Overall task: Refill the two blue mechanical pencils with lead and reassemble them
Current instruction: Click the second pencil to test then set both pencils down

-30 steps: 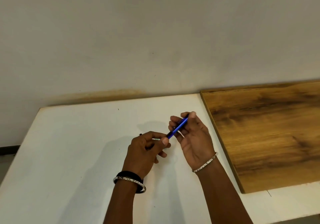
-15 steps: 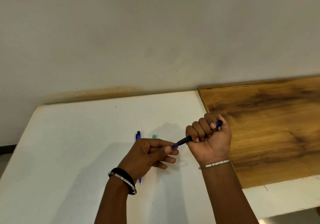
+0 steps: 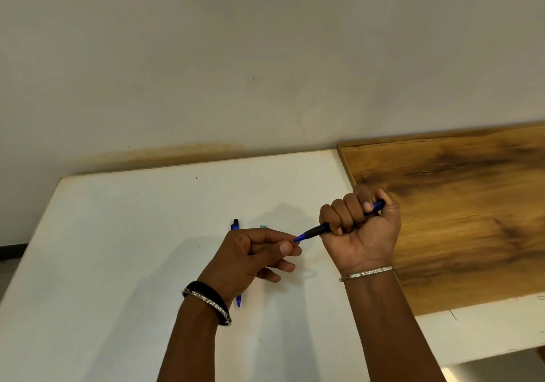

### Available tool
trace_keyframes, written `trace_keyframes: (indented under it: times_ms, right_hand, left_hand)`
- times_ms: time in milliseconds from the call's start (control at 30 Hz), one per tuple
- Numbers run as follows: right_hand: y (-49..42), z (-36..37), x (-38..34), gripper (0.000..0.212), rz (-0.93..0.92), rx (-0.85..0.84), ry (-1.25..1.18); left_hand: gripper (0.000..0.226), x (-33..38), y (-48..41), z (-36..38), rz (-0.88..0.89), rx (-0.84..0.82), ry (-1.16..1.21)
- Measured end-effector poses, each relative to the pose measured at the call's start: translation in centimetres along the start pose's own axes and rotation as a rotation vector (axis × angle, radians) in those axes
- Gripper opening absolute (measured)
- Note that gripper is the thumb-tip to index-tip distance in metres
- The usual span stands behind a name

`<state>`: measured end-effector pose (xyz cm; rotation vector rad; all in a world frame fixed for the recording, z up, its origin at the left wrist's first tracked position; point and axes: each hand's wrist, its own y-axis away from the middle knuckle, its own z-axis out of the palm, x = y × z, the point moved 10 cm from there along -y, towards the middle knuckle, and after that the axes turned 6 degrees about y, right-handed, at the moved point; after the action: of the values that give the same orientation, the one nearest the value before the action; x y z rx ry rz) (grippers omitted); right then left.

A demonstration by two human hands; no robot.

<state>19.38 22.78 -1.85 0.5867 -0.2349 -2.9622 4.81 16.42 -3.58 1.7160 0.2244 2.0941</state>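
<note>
The right hand is closed in a fist around one blue pencil, above the white worktop. The left hand pinches its tip between thumb and fingers. The second pencil lies on the worktop (mostly hidden under the left hand).
</note>
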Motion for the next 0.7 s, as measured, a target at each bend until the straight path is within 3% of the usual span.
trace_keyframes:
  times_ms: [133,267,700]
  right_hand:
    - [0.0,0.4,-0.3,0.032,-0.021,-0.015,0.024]
    - [0.0,0.3,-0.2,0.041,-0.019,-0.016,0.022]
    - [0.1,0.2,-1.3,0.043,-0.068,-0.041,0.049]
  left_hand:
    - [0.024,0.1,0.0,-0.1,0.008,0.006,-0.002]
    - [0.021,0.1,0.0,-0.2,0.01,0.006,-0.007]
    - [0.016,-0.2,-0.1,-0.9,-0.008,0.043,-0.044]
